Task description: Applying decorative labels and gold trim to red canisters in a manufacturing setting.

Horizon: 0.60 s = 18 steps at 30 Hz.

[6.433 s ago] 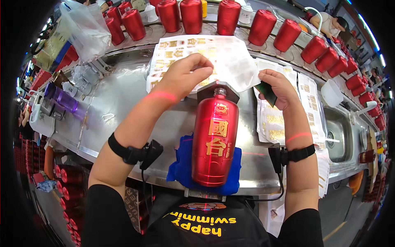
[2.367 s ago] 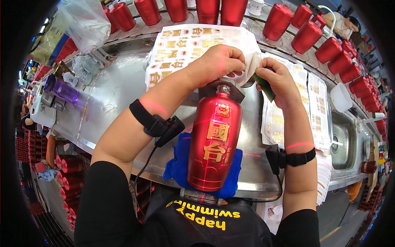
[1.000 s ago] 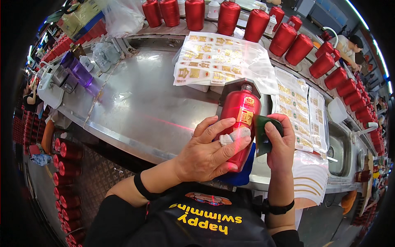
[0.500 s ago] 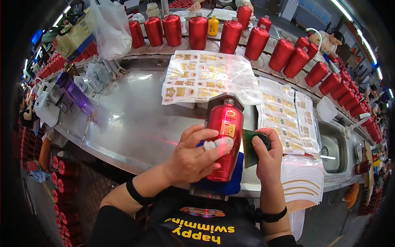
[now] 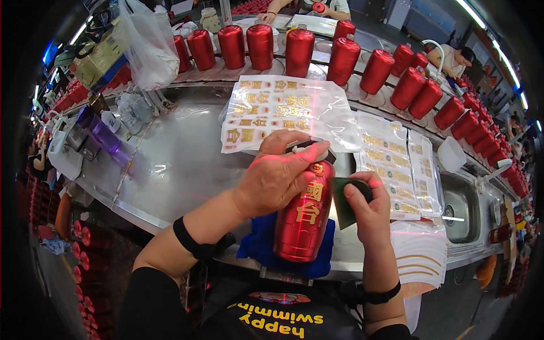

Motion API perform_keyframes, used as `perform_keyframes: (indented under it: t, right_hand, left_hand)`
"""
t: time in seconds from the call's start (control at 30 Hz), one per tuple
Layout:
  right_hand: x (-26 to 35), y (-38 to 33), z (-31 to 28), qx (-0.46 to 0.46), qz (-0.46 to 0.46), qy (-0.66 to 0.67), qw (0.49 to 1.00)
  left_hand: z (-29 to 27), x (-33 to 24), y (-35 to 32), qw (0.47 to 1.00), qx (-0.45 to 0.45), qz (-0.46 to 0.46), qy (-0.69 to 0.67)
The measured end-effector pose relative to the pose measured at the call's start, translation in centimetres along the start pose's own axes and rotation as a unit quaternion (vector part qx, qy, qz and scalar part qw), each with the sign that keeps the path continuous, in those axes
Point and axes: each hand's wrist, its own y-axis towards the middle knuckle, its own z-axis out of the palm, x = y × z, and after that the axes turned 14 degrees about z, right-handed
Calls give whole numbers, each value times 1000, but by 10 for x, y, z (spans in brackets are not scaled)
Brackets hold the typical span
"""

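In front of me a glossy red bottle (image 5: 292, 235) lies tilted on a blue cloth (image 5: 258, 243), its base toward me. Two large gold characters run down its face under a small emblem. Around its neck and shoulder my left hand (image 5: 277, 175) is closed, with white coverings on some fingertips; the neck is mostly hidden. My right hand (image 5: 371, 204) grips a dark green flat scraper (image 5: 344, 207) with a black edge, held just right of the bottle and apart from it. Behind the bottle's top, a dark angled holder (image 5: 334, 156) partly shows.
Sheets of gold stickers (image 5: 340, 110) lie beyond the bottle, with more sticker sheets (image 5: 391, 187) to the right. Red bottles (image 5: 299, 54) line a curved conveyor behind. A sink (image 5: 462, 209) is at right, a purple bottle (image 5: 105, 133) at left. Another person's hand (image 5: 265, 18) shows at the back.
My left hand has moved from the bottle's face up to its neck, uncovering the second gold character. The bottle has come slightly nearer me. Conveyor bottles have shifted right.
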Motion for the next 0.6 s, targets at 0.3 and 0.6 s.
perform_keyframes:
  t: [0.3,0.6]
  right_hand:
    - [4,9,-11,-3,34,0,999]
    - [-5,13,-3,-142,-178,-216,949]
  left_hand:
    - [-12,-33,-13,975,167,94,107]
    - [4,-98,-92,990,65,-36,120]
